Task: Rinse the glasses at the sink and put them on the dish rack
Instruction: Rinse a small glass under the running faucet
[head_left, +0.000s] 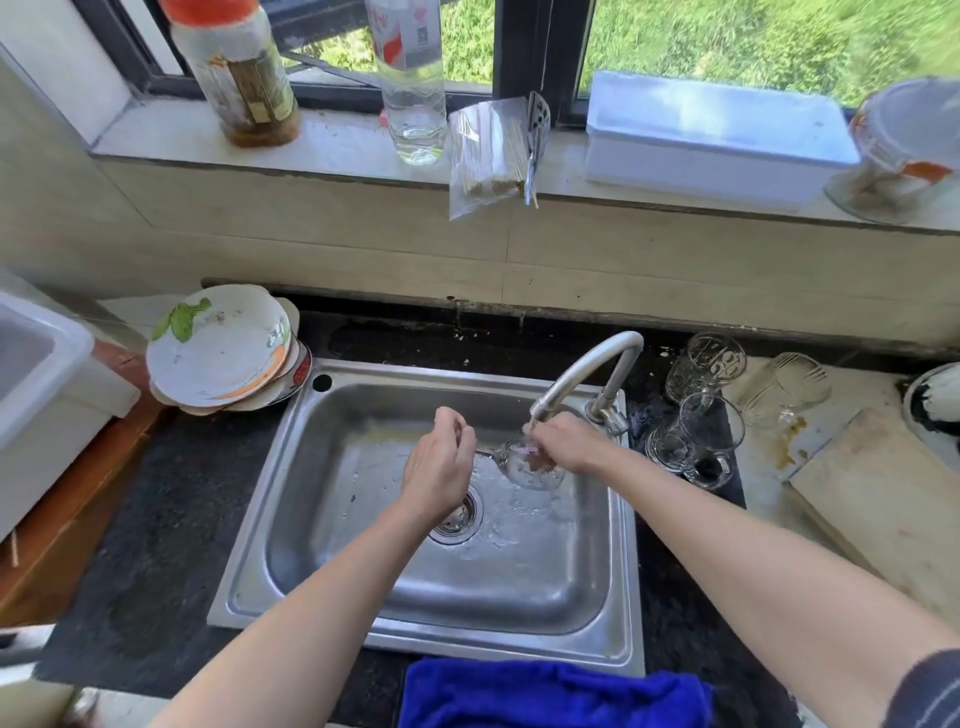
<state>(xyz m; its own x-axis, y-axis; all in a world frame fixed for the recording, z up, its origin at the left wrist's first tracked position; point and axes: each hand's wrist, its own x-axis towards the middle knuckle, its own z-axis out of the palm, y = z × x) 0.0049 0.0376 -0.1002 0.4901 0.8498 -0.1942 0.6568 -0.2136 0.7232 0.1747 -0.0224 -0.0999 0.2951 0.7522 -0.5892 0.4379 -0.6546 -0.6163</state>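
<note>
A stemmed glass lies sideways over the sink, just under the faucet spout, with water running on it. The left hand pinches the stem end, seemingly at the foot, which its fingers hide. The right hand curls round the bowl's rim. Wet thin glass is light, rigid, slick and brittle, and weakest at the stem, so support the bowl. More glasses wait on the tabletop beside the sink.
</note>
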